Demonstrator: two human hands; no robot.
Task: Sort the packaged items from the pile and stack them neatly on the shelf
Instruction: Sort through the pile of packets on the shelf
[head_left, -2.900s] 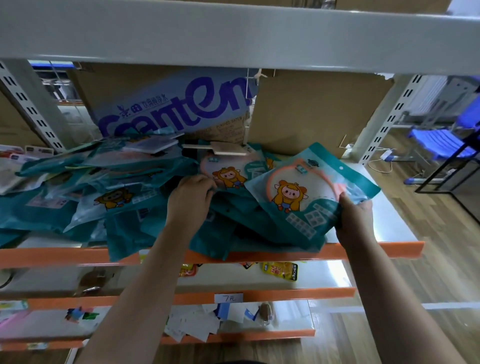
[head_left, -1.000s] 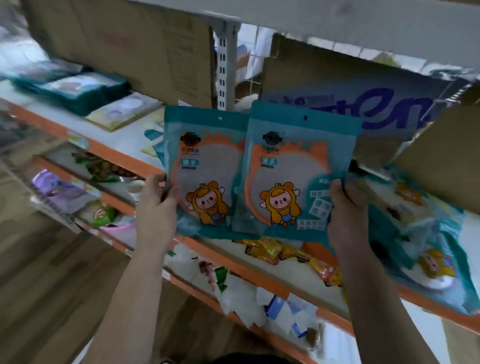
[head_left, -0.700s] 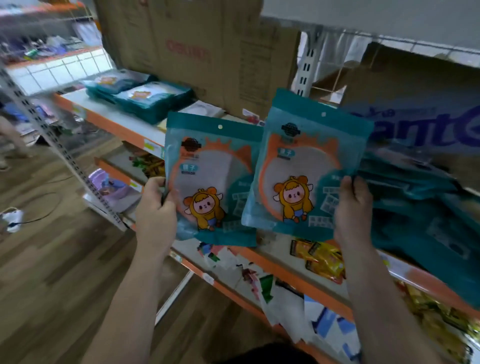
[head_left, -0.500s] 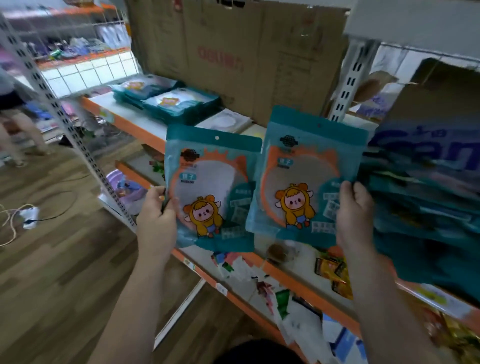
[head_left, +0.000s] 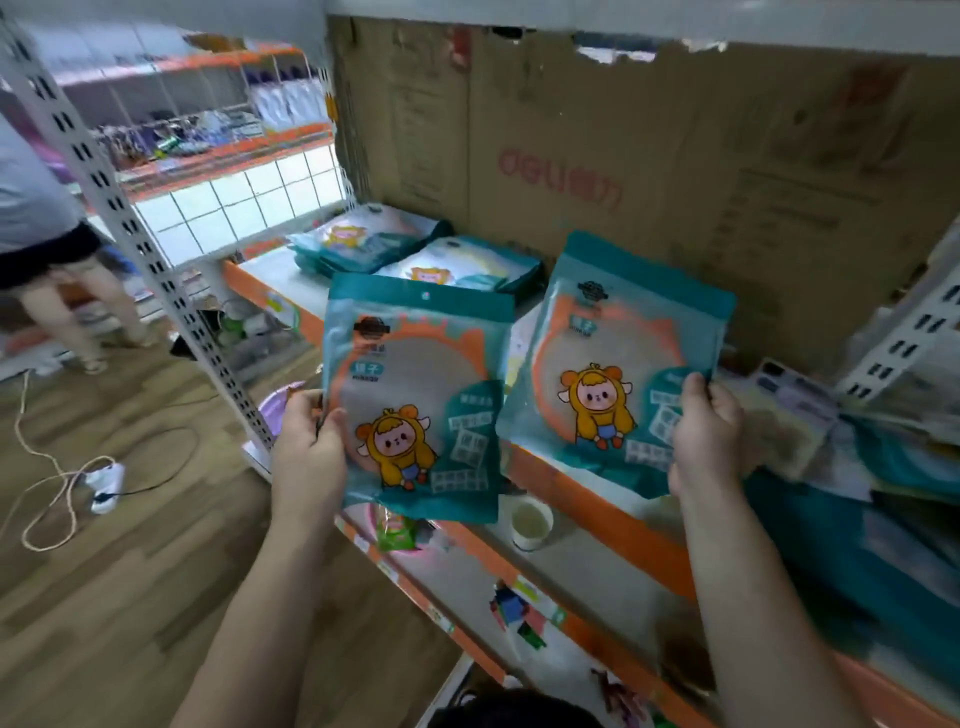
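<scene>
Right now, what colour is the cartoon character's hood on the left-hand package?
Yellow-orange, on the left package in the left hand; head view.

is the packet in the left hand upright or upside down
Upright. The left hand grips the packet by its lower left edge, hang hole on top and the cartoon figure head-up.

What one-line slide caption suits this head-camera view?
Left hand holds the left packet, right hand the right packet, before a shelf bearing two neat stacks.

a shop stockroom: metal shelving (head_left: 597, 514), cardboard boxes (head_left: 623, 156), packaged goods (head_left: 415, 249).
</scene>
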